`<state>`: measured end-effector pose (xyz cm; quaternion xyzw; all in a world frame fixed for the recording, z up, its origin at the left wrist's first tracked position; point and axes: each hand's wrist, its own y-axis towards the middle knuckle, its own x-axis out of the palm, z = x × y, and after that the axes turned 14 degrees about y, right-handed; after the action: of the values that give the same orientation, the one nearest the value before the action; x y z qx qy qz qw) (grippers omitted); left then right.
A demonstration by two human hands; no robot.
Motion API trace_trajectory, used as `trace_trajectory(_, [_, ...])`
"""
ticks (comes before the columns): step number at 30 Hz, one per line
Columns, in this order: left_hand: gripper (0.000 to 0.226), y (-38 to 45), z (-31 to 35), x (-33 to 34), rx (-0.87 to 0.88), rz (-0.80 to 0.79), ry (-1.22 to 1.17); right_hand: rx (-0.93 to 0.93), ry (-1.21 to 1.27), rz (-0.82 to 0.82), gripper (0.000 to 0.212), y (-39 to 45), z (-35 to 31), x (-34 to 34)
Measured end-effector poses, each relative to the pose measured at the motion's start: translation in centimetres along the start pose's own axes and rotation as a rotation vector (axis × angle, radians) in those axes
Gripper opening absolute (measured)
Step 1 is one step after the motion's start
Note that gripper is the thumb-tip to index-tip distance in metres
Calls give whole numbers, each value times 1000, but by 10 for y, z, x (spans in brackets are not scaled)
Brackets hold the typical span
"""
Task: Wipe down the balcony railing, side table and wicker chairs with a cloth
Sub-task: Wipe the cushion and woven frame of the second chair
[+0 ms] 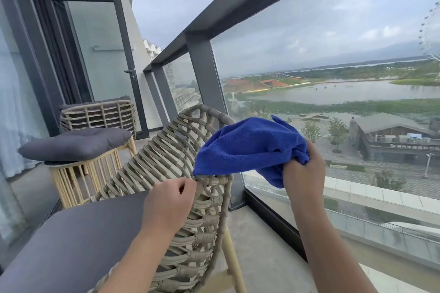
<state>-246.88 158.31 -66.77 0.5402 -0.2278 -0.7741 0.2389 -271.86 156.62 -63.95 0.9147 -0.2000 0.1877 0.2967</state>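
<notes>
Blue microfibre cloth (250, 147) is stretched between my two hands, up over the top rim of the near wicker chair (166, 157). My right hand (303, 173) has a bunched end clenched in curled fingers, and my left hand (170, 202) pinches the other corner right at the chair's rim. Dark railing (238, 5) runs above the glass beside me. Second wicker chair (100, 114) sits further back, near the side table (71, 173) with a grey cushion (76, 144) on it.
</notes>
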Motion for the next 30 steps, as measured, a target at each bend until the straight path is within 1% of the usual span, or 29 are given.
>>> trace_trajectory(1, [50, -1, 1, 1, -1, 1, 9, 45, 3, 43, 35, 0, 4, -11])
trace_trajectory(4, [48, -2, 3, 2, -4, -6, 25, 177, -74, 126, 37, 1, 14, -36])
trace_trajectory(6, [46, -2, 3, 1, -18, -20, 23, 254, -131, 129, 24, 1, 18, -44])
trace_trajectory(8, [46, -1, 3, 0, -34, -36, -3, 272, -189, 105, 11, 3, 22, -44])
trace_trajectory(9, [47, 0, 3, 0, -38, -42, -15, 267, -210, 86, 19, 3, 25, -39])
trace_trajectory(10, [48, 2, 3, 0, -39, -49, -15, 257, -222, 42, 34, 2, 27, -32])
trace_trajectory(12, [48, 3, 2, 0, -36, -46, -3, 252, -225, -146, 60, -7, 30, -6])
trace_trajectory(14, [50, 2, 0, -1, -37, -41, -1, 322, -192, -361, 87, -25, 36, 24])
trace_trajectory(15, [51, 1, 0, 0, -37, -46, 0, 357, -176, -404, 97, -34, 40, 36])
trace_trajectory(16, [51, 0, -2, 0, -40, -50, 3, 373, -172, -398, 106, -41, 40, 45])
trace_trajectory(17, [51, -1, -3, 1, -43, -53, 7, 377, -166, -348, 110, -43, 41, 50])
trace_trajectory(19, [50, -1, -4, 3, -45, -63, 10, 384, -154, -260, 112, -40, 41, 51])
trace_trajectory(24, [50, 4, 3, 1, -57, -77, -31, 379, -279, -292, 118, -31, 37, 54])
trace_trajectory(28, [49, 3, 9, -2, -74, -113, -53, 373, -307, -234, 127, -35, 39, 66])
trace_trajectory(30, [45, 2, 13, -4, -71, -136, -33, 370, -337, -222, 129, -36, 41, 71])
